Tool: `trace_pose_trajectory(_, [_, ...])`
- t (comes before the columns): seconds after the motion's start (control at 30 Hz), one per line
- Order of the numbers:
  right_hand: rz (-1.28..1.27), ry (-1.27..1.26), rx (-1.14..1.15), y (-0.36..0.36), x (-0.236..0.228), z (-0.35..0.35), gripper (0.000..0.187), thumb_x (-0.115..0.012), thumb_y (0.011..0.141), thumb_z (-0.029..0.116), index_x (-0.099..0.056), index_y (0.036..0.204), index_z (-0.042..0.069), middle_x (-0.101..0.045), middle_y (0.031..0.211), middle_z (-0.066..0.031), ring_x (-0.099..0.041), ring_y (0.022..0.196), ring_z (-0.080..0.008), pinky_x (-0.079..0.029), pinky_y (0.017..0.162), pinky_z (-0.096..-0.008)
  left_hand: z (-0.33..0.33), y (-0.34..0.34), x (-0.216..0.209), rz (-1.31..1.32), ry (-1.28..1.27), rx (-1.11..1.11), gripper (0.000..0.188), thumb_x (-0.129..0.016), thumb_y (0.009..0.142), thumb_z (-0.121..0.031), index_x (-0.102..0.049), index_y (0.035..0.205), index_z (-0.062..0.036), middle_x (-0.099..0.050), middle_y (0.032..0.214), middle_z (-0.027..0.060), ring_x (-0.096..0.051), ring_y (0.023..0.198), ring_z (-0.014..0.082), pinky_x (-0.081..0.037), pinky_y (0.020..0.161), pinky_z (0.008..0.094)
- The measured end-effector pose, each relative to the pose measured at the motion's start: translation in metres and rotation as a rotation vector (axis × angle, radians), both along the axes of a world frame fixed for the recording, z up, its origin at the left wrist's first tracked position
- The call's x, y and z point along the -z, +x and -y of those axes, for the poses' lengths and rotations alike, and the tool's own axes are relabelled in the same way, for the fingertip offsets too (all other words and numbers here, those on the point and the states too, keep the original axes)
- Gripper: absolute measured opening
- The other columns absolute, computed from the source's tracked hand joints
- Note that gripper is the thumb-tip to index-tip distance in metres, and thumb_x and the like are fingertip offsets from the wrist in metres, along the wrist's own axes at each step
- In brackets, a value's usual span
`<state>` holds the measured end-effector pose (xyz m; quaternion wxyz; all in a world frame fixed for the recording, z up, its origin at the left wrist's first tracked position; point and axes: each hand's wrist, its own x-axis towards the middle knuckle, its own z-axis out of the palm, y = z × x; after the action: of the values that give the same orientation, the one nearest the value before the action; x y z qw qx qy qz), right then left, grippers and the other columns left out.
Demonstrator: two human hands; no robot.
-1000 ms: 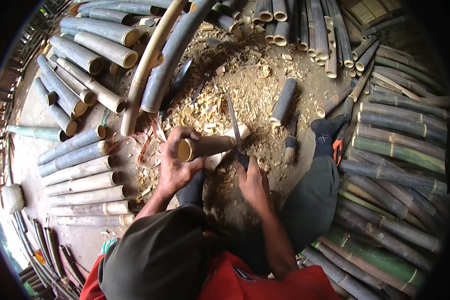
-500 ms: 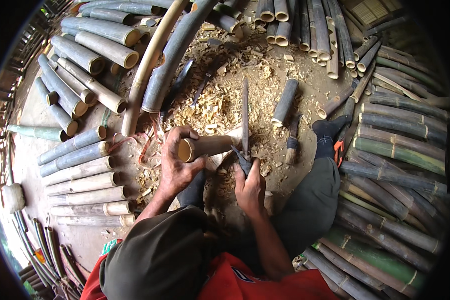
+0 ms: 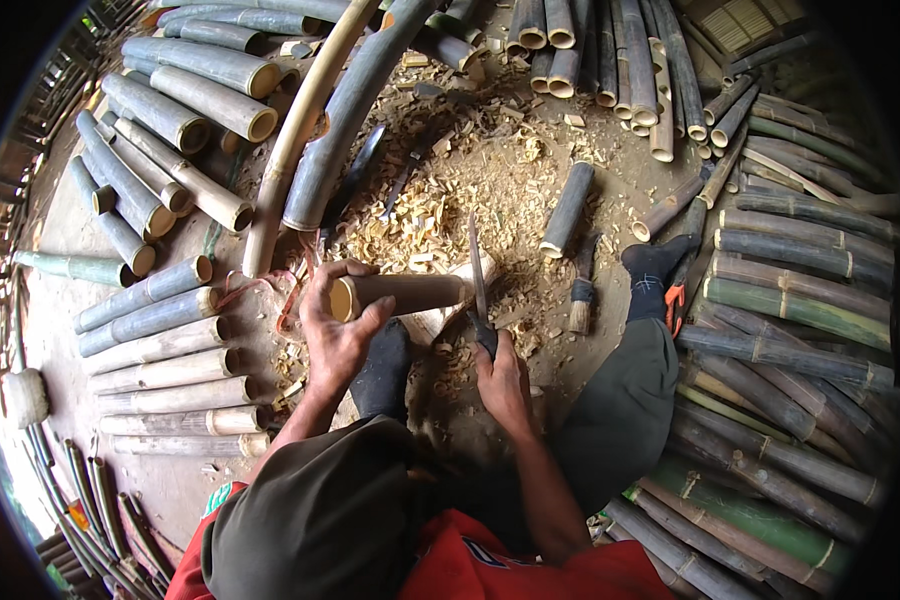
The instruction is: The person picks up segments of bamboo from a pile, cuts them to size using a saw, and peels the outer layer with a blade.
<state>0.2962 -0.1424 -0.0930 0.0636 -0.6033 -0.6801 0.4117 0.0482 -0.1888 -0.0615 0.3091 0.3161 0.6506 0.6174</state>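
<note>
My left hand [image 3: 342, 325] grips a short bamboo section [image 3: 410, 292] near its left end, the thumb along its near side and the fingers curled behind. The section lies almost level, its pale cut mouth facing left. Its right end is over a pale piece of wood [image 3: 435, 321], though I cannot tell whether they touch. In my right hand [image 3: 504, 378] is a knife [image 3: 478, 268], its dark handle closed in the fingers. The narrow blade points away from me, just past the bamboo's right end, with a slight lean to the left.
Pale wood shavings [image 3: 417, 226] cover the ground ahead. A loose bamboo piece [image 3: 569, 210] and a dark-bound brush-like tool [image 3: 582, 292] lie to the right. Long bamboo poles [image 3: 342, 130] stand ahead left. Stacked bamboo [image 3: 800, 300] lines the right; a bamboo row [image 3: 170, 385] lies left.
The bamboo section has shifted a little left and rolled, showing a darker side. My right hand has come slightly nearer to me, and the blade now leans left.
</note>
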Motion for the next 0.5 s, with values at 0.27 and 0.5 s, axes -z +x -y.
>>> trace_pose_trajectory(0.27, [-0.282,0.422,-0.156,-0.018,-0.072,-0.012,0.034,-0.067,0.102,0.018,-0.053,0.123,-0.004,-0.071,0.092,-0.0258,-0.072,0.082,-0.0463,-0.055,0.065,-0.0465,0.002,0.001,-0.002,-0.132,0.113,0.176,0.039,-0.077,0.075,0.004,-0.059,0.109,-0.0035,-0.066,0.108,0.0093,-0.065,0.105,0.0208,-0.051,0.098,0.0361])
trace_pose_trajectory(0.5, [0.196,0.041,-0.162,0.003,0.018,-0.021,0.038,-0.059,0.106,0.032,-0.046,0.123,0.0,-0.069,0.082,-0.031,-0.069,0.077,-0.0526,-0.053,0.068,-0.0602,-0.018,0.002,-0.005,-0.124,0.187,0.209,0.041,-0.078,0.074,0.003,-0.061,0.11,-0.003,-0.066,0.108,0.0095,-0.065,0.106,0.0207,-0.052,0.097,0.0367])
